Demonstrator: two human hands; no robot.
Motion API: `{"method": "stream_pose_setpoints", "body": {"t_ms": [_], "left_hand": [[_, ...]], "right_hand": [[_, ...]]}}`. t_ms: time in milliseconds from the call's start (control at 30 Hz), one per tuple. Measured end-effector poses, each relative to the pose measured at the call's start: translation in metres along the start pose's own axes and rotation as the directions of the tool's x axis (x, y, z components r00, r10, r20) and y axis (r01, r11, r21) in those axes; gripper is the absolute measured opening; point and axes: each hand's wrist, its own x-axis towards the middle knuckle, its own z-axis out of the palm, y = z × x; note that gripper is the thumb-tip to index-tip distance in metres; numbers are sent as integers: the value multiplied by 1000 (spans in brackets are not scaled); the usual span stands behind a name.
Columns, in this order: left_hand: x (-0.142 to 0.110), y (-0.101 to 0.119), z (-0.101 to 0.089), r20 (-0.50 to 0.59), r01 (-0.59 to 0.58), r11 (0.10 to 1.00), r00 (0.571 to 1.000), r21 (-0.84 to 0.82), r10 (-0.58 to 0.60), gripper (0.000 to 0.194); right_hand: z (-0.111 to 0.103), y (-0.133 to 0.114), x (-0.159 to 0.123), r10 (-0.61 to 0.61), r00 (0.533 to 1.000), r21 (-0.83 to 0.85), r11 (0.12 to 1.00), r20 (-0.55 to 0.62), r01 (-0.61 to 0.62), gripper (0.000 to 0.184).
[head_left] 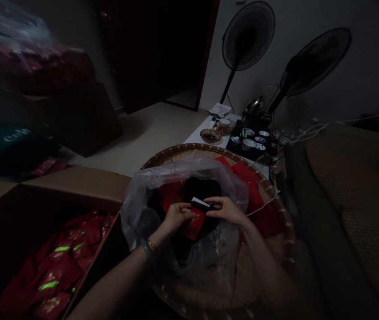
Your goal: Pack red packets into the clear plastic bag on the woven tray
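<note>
Over the open mouth of a clear plastic bag (136,186), both hands meet at a small red packet (194,226). My left hand (176,217) pinches the packet's left edge between thumb and fingers. At the packet's top is a small dark object with a white strip (201,204); my right hand (225,210) has its fingers closed on the right end of it. Whether that object is inside the packet or against it, I cannot tell. More red and black material lies in the bag, too dark to make out. The bag rests on a round woven bamboo tray (284,213).
Red packets (249,178) lie on the tray's right side. To the left, an open cardboard box (86,182) holds many red pouches (61,269). Beyond are a tea set (249,143), two standing fans (248,35) and cables (316,129). A woven-mat seat (369,191) stands right.
</note>
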Motion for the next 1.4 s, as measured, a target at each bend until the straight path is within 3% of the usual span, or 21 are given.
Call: {"method": "stream_pose_setpoints", "body": {"t_ms": [100,233,333,433,500,600,800,933,1033,1167,1267,1333,1400], "left_hand": [[3,-7,-6,-47,6,999,999,-38,-8,55],[2,-10,-12,-68,-18,996,998,-85,12,61],[-3,-10,-12,-16,-22,992,1000,-122,20,52],[-6,-12,-12,-2,-8,991,1000,-134,8,39],[-6,-14,-11,-42,-2,993,999,-120,-4,32],[-8,-15,-9,-80,-7,994,997,-111,-2,28],[-17,-11,-1,-103,-50,985,994,-167,33,28],[-24,-10,3,-96,-8,969,995,-248,-17,28],[-27,-14,3,-39,40,972,998,-231,-50,29],[-35,-7,-5,9,41,969,999,-245,-40,25],[-51,21,-24,57,-29,850,996,-525,69,24],[-65,42,-39,-34,-222,618,953,-754,301,21],[-76,58,-51,-126,-344,387,863,-855,489,17]], "right_hand": [[-8,6,2,11,996,-12,1000,-91,-12,55],[-8,17,5,-80,978,-323,946,-195,13,49],[-1,25,6,-132,972,-537,843,-193,8,49],[9,25,5,-203,958,-627,778,-203,32,49],[18,21,3,-235,945,-581,811,-226,63,39],[36,12,1,-196,957,-369,923,-216,106,28],[63,8,-3,-126,969,-184,979,-212,87,22],[63,4,-8,42,999,52,998,-12,-41,25],[56,-1,-11,106,984,159,979,142,-128,32],[38,-7,-12,153,982,272,946,113,-178,39],[27,-9,-9,172,985,405,902,-17,-150,40],[25,-6,-5,183,980,445,886,-74,-132,38],[29,1,1,200,977,428,891,-71,-151,36]]}}
